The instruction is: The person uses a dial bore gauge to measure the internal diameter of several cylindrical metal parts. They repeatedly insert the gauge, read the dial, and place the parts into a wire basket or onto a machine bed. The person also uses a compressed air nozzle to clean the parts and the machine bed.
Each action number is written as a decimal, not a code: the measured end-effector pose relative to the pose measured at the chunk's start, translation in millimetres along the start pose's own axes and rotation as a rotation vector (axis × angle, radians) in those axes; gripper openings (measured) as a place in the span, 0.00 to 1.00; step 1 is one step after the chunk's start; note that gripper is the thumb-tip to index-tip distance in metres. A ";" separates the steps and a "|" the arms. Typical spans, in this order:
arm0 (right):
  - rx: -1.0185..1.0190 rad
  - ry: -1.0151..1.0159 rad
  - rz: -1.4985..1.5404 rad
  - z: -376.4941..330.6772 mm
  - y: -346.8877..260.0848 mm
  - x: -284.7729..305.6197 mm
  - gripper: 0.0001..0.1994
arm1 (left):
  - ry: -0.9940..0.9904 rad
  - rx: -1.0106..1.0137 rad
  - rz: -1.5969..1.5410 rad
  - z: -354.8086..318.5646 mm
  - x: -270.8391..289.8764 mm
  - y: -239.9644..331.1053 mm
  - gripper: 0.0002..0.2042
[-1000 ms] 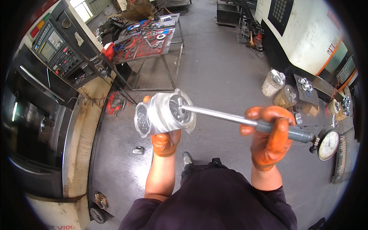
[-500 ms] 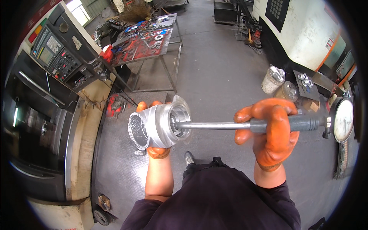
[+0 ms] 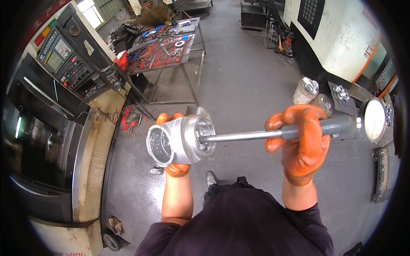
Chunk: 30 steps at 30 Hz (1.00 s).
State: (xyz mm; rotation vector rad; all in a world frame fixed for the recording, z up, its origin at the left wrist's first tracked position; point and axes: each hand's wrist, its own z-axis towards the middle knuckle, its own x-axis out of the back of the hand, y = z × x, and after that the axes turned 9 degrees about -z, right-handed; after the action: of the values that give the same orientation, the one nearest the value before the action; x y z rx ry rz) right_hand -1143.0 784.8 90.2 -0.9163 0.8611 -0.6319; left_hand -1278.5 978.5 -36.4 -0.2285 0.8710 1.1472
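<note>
My left hand [image 3: 177, 169], in an orange glove, is closed round a silver machined metal housing [image 3: 179, 138] from behind and below. The housing has one round opening facing left and another facing right. A dial bore gauge [image 3: 243, 135] reaches into the right-hand opening with its steel rod; its tip inside is partly hidden. Closed round the gauge's dark grey grip is my right hand [image 3: 305, 143], also gloved in orange. At the gauge's right end sits a round white dial [image 3: 375, 120], its face washed out by glare.
On the left stands a machine with a control panel [image 3: 60, 53]. A metal table [image 3: 160, 55] holds rings and tools. Buckets [image 3: 306, 90] and small metal parts [image 3: 340, 92] stand at the right, below a white machine [image 3: 337, 38]. A wire rack [image 3: 381, 175] is at far right.
The gauge has tilted, its dial end rising and my right hand lifting slightly with it. The housing has shifted a little to the right in my left hand's grip.
</note>
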 end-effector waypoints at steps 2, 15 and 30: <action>0.001 0.010 0.014 -0.6 0.4 0.9 0.16 | 0.077 -0.031 0.082 -3.0 -1.0 -1.5 0.53; -0.100 -0.051 -0.055 3.8 -11.7 3.4 0.14 | 0.014 -0.167 0.483 3.4 -14.9 -14.6 0.58; -0.141 -0.183 0.197 8.5 6.6 19.2 0.07 | 0.075 -0.149 0.684 -6.4 5.6 -7.8 0.53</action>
State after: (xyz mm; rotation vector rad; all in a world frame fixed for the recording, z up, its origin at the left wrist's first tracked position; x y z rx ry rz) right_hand -1125.1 776.6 80.3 -0.9859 0.8265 -0.3151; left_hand -1274.0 975.4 -46.6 -0.0930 0.9605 1.8531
